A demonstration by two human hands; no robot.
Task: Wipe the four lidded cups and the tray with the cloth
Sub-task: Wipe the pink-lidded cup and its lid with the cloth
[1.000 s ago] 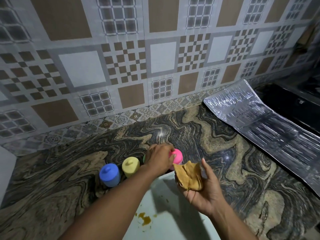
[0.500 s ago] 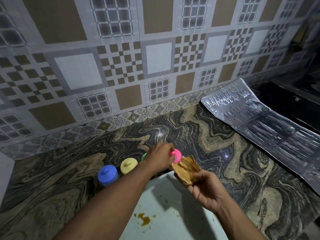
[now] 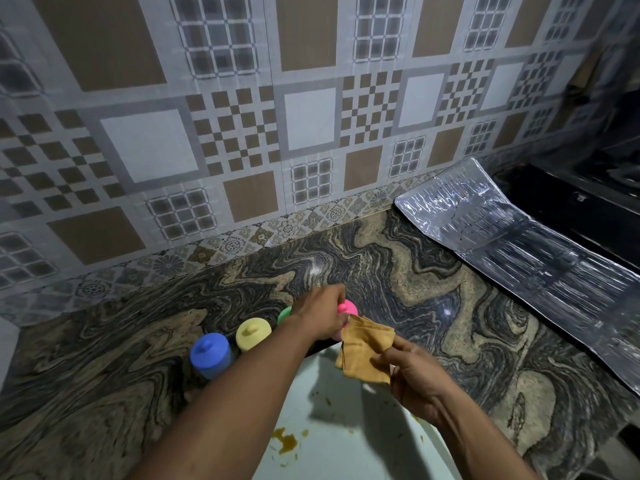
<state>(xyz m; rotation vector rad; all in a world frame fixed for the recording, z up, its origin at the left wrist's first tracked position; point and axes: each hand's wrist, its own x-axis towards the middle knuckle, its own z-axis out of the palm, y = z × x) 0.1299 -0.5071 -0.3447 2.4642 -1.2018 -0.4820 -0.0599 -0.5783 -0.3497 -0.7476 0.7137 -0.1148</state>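
Four lidded cups stand in a row on the marble counter: blue (image 3: 210,355), yellow (image 3: 252,333), green (image 3: 284,314) mostly hidden behind my arm, and pink (image 3: 347,309) at the right end. My left hand (image 3: 322,317) is closed around the pink cup's body. My right hand (image 3: 414,379) pinches a folded tan cloth (image 3: 365,351), whose top corner touches the pink cup. The pale green tray (image 3: 346,427) lies in front of the cups, with brown stains (image 3: 285,441) on it.
A tiled wall (image 3: 242,133) rises right behind the counter (image 3: 433,289). A shiny foil sheet (image 3: 519,247) covers the counter's right side beside a black stove top (image 3: 571,202). Bare marble lies between the pink cup and the foil.
My right hand has shifted its grip on the cloth and let it unfold, bringing its top corner up against the pink cup. My left hand stays on that cup.
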